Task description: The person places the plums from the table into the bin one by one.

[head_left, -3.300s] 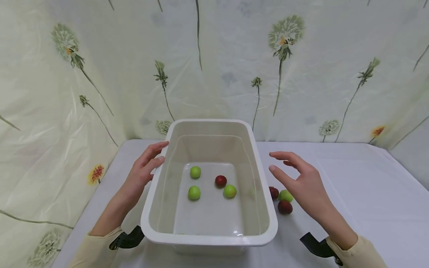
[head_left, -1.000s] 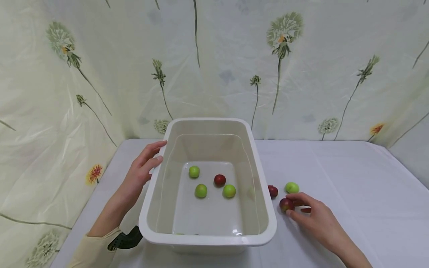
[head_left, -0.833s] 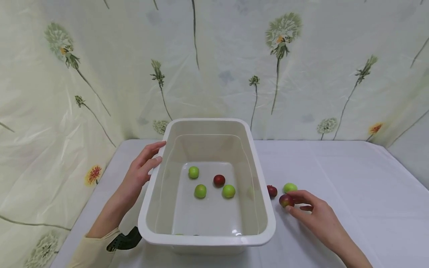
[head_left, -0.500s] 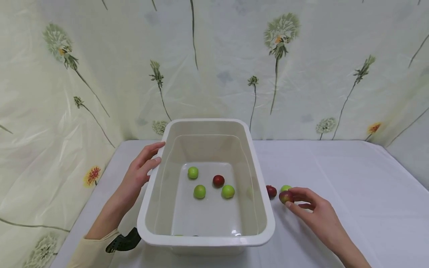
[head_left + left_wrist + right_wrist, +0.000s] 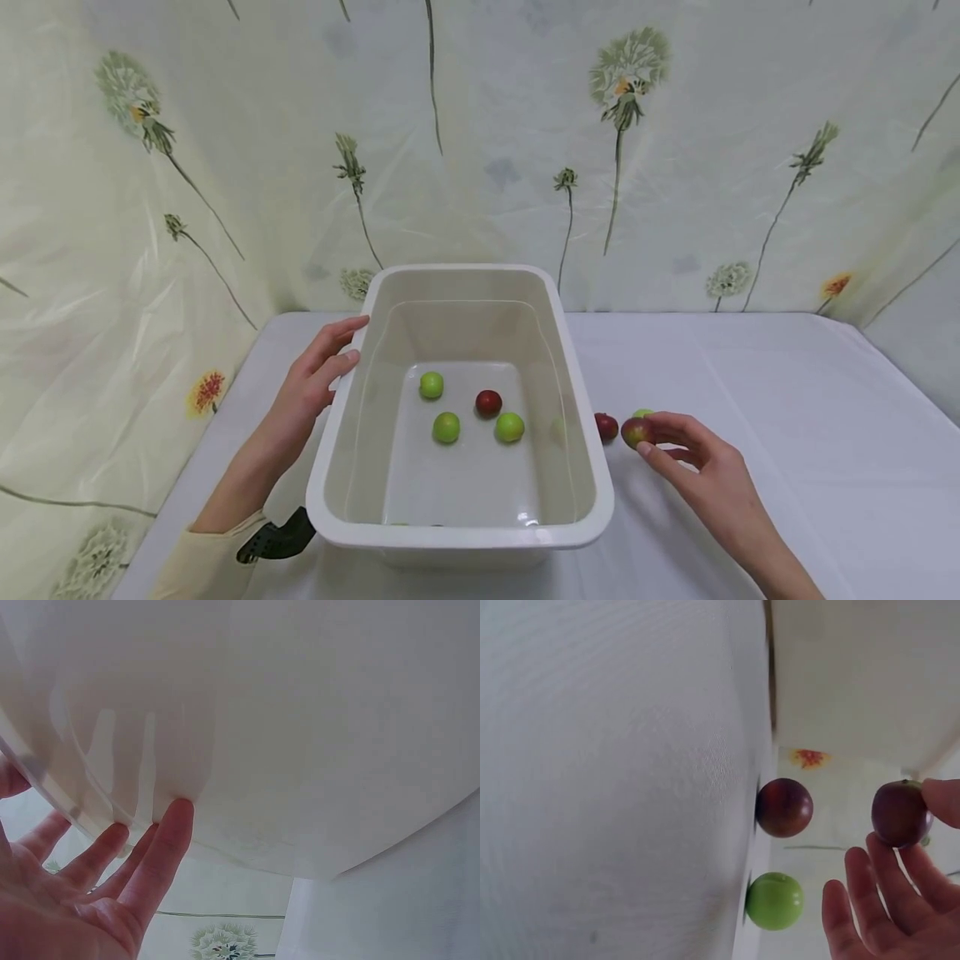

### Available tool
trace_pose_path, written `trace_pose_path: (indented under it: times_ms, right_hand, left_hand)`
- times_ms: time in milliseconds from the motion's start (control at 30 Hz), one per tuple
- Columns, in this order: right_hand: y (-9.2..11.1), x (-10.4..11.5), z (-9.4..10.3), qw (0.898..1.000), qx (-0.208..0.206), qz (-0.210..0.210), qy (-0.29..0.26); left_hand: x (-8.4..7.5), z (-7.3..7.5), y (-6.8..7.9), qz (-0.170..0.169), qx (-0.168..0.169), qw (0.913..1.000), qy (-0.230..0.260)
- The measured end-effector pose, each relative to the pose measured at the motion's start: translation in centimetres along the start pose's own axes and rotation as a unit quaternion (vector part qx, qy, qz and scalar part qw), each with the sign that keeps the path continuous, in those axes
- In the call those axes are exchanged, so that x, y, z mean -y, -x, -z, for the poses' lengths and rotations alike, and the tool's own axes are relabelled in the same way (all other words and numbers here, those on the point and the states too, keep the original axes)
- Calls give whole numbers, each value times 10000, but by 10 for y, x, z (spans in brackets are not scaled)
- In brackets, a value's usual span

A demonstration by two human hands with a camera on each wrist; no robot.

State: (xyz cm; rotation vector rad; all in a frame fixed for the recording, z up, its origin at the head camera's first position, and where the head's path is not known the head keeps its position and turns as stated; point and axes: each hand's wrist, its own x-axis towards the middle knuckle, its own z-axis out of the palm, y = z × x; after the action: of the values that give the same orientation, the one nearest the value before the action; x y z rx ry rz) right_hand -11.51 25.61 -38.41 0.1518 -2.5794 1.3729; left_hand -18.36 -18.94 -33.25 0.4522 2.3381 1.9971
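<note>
A deep white plastic tub (image 5: 461, 537) stands mid-table in the head view, holding green plums (image 5: 446, 427) and a red plum (image 5: 488, 404). My left hand (image 5: 311, 375) rests against its left side; in the left wrist view, nearly straight fingers (image 5: 161, 855) touch the outer wall below the rim. To the right of the tub, my right hand (image 5: 701, 467) pinches a dark red plum (image 5: 637, 432) between thumb and fingertips. The right wrist view shows this plum raised off the cloth. Another dark red plum (image 5: 784, 808) and a green plum (image 5: 775, 901) lie on the table nearby.
A white cloth (image 5: 787, 433) covers the table. Behind and to the left hangs a pale curtain (image 5: 480, 183) printed with dandelions. The tub's near wall hides part of its floor; slivers of more fruit show just above the front rim.
My right hand came down from beside the tub, took hold of the dark red plum and lifted it slightly. One green plum in the tub shifted right. My left hand stays at the tub.
</note>
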Motion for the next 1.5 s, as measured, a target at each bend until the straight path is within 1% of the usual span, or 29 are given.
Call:
trace_pose_path:
  times_ms: [233, 400, 500, 600, 700, 1200, 1367, 1500]
  right_hand:
    - [0, 6, 0, 9994, -158, 113, -295]
    - [-5, 12, 0, 9981, -217, 338, -461]
    - [-9, 16, 1, 9973, -226, 480, -514]
    - [-14, 21, 2, 9969, -212, 573, -505]
    - [-19, 24, 3, 9967, -218, 576, -526]
    - [-50, 43, 0, 9931, -405, 937, -573]
    - [-62, 45, -4, 9899, -496, 1139, -688]
    - [-70, 50, -7, 9851, -569, 1311, -953]
  left_hand:
    - [0, 0, 0, -26, 47, 10000, 49]
    - [0, 0, 0, -61, 79, 9999, 94]
    - [1, 0, 0, -23, 41, 10000, 50]
    - [1, 0, 0, 25, 16, 10000, 19]
    - [2, 0, 1, 36, 17, 10000, 30]
    - [1, 1, -2, -20, 46, 10000, -1]
    - [1, 1, -2, -32, 29, 10000, 4]
    - [1, 1, -2, -31, 10, 10000, 17]
